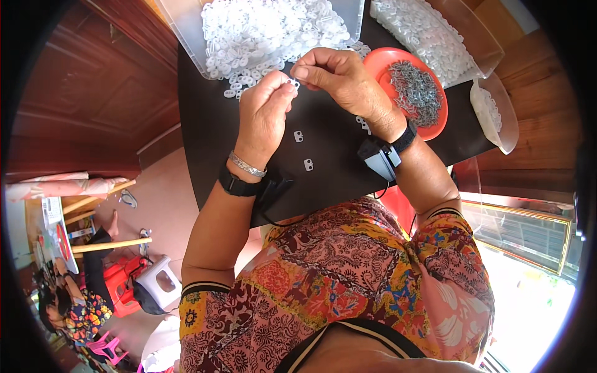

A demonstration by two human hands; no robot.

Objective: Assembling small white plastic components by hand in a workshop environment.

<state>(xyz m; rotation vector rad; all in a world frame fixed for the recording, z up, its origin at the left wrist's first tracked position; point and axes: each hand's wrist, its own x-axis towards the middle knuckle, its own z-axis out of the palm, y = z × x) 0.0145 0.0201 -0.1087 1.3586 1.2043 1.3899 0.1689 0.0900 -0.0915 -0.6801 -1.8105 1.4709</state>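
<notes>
My left hand (264,115) and my right hand (339,78) meet above the black table (205,143), both pinching one small white plastic piece (295,84) between their fingertips. Two similar white pieces (299,136) lie on the table just below the hands. A clear tub (186,37) heaped with white plastic pieces stands right behind my hands. A red dish (379,59) of small grey metal parts sits beside my right wrist.
A second clear tub (479,37) of white pieces and a small clear scoop-shaped container (507,133) stand at the right. Another person sits on the floor at lower left by a white stool (158,283) and red stool (121,283).
</notes>
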